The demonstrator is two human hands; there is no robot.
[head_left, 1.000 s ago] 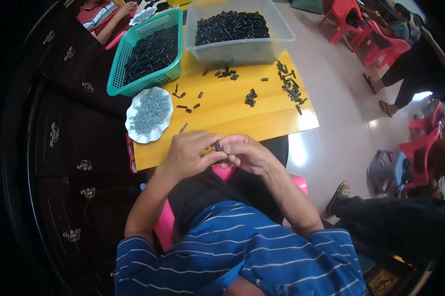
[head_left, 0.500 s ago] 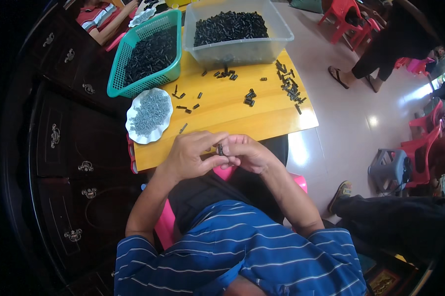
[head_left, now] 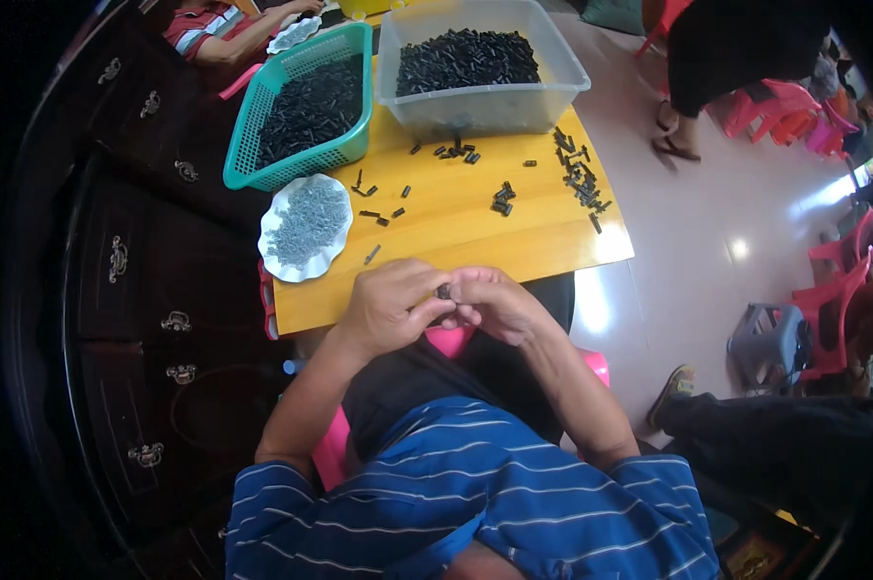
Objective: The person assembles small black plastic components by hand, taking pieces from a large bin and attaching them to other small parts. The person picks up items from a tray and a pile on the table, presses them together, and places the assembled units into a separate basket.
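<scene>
Just off the table's near edge, above my lap, both hands meet around one small black plastic part [head_left: 443,291]. My left hand [head_left: 395,304] pinches it between thumb and fingertips. My right hand [head_left: 492,302] closes on its other side with thumb and fingers, covering much of it. A scalloped white plate [head_left: 344,253] holding many tiny clear or silvery pieces [head_left: 306,224] lies beyond my left hand. Loose black parts are scattered on the yellow table [head_left: 446,238], among them a small cluster [head_left: 503,198] and a larger pile [head_left: 580,176] near the right edge.
A green basket [head_left: 241,172] and a translucent bin [head_left: 485,106], both filled with black parts, stand at the back. Dark drawers [head_left: 137,290] line the left. Another person's arm [head_left: 243,39] is at far left. Someone walks at right, near a grey stool [head_left: 767,333].
My hands still grip the small part, which has turned slightly between the fingers. The whole view has shifted a little. The person at right has moved a step.
</scene>
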